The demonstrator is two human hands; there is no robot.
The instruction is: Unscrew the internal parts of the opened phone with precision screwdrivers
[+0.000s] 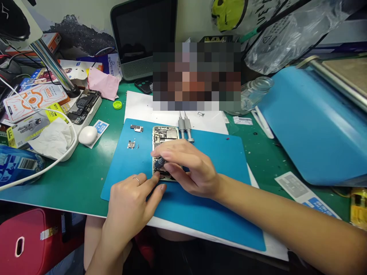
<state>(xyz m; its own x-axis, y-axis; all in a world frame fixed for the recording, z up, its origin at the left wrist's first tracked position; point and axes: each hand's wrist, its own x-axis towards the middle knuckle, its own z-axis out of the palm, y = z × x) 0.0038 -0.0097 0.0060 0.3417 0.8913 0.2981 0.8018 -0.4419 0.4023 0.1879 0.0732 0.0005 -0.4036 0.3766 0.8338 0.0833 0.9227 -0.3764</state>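
Note:
An opened smartphone (165, 133) lies on the blue mat (212, 160) with its inner boards and parts exposed. My right hand (190, 164) reaches over it from the right, its fingers closed on a short dark-handled screwdriver (159, 163) that leans over the phone's lower half; the driver's tip is hidden. At the phone's lower left corner my left hand (132, 198) grips the edge, index finger on the frame and thumb just below it. Two grey screwdrivers (185, 128) lie beside the phone's upper right. To its left are a small metal plate part (137, 128) and a bracket (131, 144).
Left of the mat stand a white mouse-like case (88, 135), another opened phone (84, 106), boxes and a lamp post (51, 65). Behind are a dark-screened display (143, 34) and a glass jar (255, 93). A blue panel (315, 130) occupies the right.

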